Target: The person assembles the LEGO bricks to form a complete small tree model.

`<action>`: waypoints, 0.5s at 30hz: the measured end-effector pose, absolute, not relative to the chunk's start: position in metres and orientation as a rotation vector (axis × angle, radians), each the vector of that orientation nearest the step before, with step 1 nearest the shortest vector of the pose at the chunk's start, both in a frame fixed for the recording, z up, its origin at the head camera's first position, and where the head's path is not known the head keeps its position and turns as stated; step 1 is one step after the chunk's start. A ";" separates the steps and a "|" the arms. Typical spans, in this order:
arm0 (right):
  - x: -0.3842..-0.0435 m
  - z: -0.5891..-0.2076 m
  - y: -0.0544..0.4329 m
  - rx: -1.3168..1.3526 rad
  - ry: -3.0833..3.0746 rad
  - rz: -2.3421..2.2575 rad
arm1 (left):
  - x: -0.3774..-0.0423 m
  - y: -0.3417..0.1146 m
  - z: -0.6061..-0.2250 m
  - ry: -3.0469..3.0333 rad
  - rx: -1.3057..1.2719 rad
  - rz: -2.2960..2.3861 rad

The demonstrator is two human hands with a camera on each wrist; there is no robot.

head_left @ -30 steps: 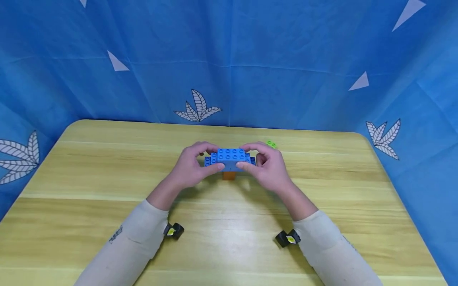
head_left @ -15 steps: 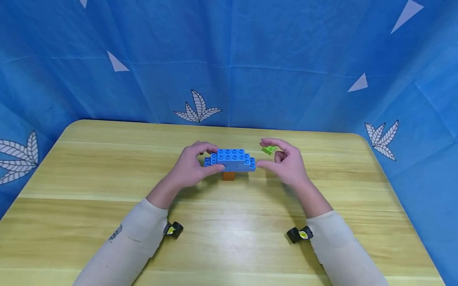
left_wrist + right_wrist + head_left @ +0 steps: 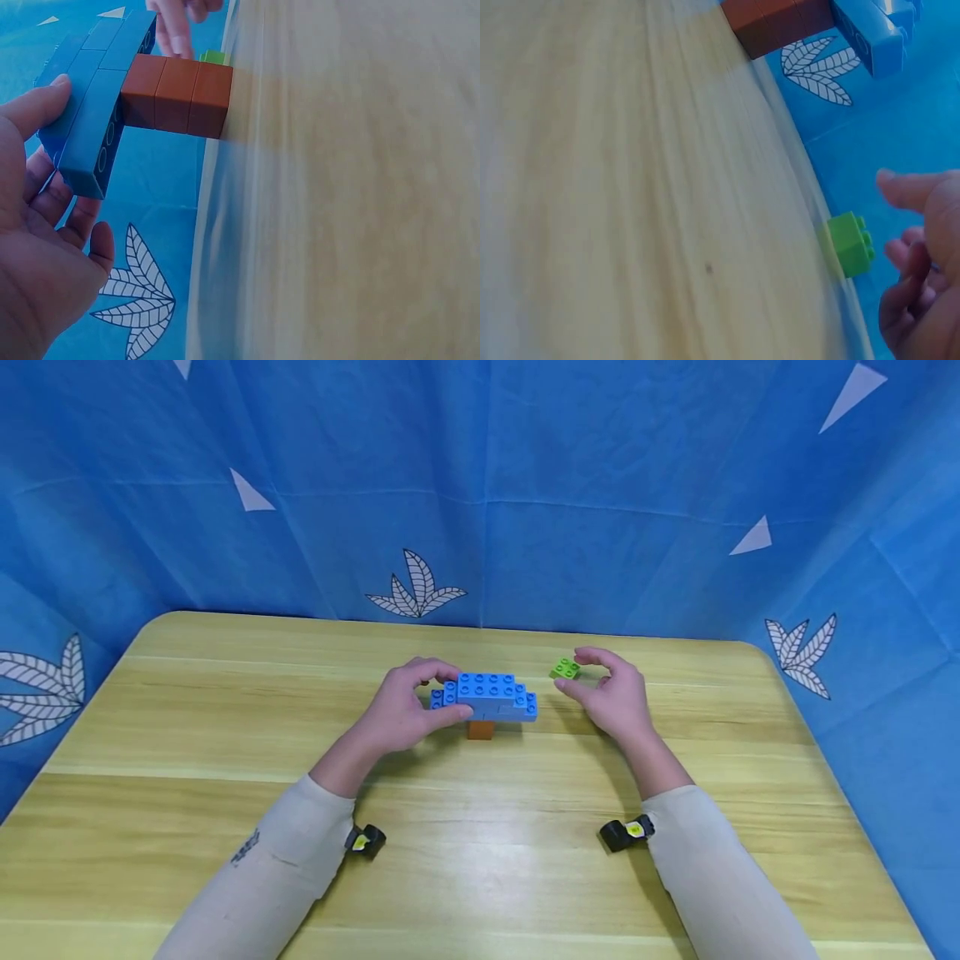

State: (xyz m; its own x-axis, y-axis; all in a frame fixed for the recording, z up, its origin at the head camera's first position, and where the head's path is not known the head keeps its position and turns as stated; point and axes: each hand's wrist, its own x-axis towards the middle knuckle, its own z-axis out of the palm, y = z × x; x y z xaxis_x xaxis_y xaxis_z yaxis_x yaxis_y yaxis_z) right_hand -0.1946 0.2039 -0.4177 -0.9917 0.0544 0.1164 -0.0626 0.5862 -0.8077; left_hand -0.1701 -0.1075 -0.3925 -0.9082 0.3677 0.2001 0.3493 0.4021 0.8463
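Blue toy bricks (image 3: 487,689), stepped at both ends, top a column of orange-brown bricks (image 3: 176,96) that stands on the table. My left hand (image 3: 401,710) grips the left part of the blue bricks, thumb on the near side and fingers at the back. A small green brick (image 3: 566,669) with studs up sits behind and to the right of the structure. Close to its right side is my right hand (image 3: 618,697), thumb and forefinger spread apart. In the right wrist view a gap separates these fingers from the green brick (image 3: 849,244).
The wooden table (image 3: 480,860) has a rounded far edge not far behind the green brick. A blue patterned curtain (image 3: 480,485) hangs behind it and at the sides. Each wrist wears a small black camera (image 3: 618,835).
My right hand has released the right part of the blue bricks and moved right to the green brick. My left hand keeps its hold.
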 end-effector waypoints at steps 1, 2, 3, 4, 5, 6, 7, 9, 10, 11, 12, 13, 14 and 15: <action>-0.196 -0.420 0.204 -0.021 -2.709 1.342 | -0.170 -0.107 -0.393 2.613 0.669 1.570; -0.198 -0.421 0.205 -0.044 -2.730 1.321 | -0.170 -0.108 -0.393 2.612 0.668 1.567; -0.199 -0.423 0.205 -0.063 -2.748 1.302 | -0.170 -0.108 -0.393 2.612 0.667 1.565; -0.201 -0.424 0.205 -0.077 -2.762 1.286 | -0.170 -0.108 -0.393 2.611 0.666 1.563; -0.202 -0.426 0.205 -0.083 -2.774 1.268 | -0.170 -0.108 -0.393 2.611 0.665 1.562; -0.203 -0.427 0.205 -0.086 -2.783 1.248 | -0.170 -0.108 -0.392 2.613 0.668 1.560; -0.203 -0.428 0.205 -0.088 -2.789 1.228 | -0.170 -0.107 -0.392 2.614 0.670 1.561; -0.204 -0.429 0.204 -0.095 -2.794 1.198 | -0.170 -0.108 -0.392 2.616 0.673 1.560; -0.205 -0.430 0.203 -0.097 -2.796 1.184 | -0.170 -0.107 -0.392 2.617 0.676 1.560; -0.205 -0.430 0.203 -0.096 -2.800 1.167 | -0.170 -0.108 -0.392 2.618 0.678 1.560; -0.205 -0.430 0.202 -0.095 -2.802 1.150 | -0.170 -0.108 -0.392 2.617 0.680 1.561; -0.205 -0.430 0.201 -0.096 -2.804 1.140 | -0.170 -0.108 -0.392 2.617 0.680 1.564; -0.205 -0.430 0.200 -0.100 -2.807 1.133 | -0.170 -0.108 -0.392 2.617 0.677 1.565; -0.205 -0.430 0.199 -0.104 -2.808 1.130 | -0.170 -0.108 -0.392 2.618 0.675 1.567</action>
State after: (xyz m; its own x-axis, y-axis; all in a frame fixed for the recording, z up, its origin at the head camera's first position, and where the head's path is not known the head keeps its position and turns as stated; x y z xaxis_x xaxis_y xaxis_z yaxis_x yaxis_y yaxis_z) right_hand -0.2053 0.1993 -0.4304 -0.9913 0.1056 0.0788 0.0216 0.7201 -0.6936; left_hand -0.1698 -0.1082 -0.3923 -0.9066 0.3700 0.2027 0.3535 0.4039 0.8438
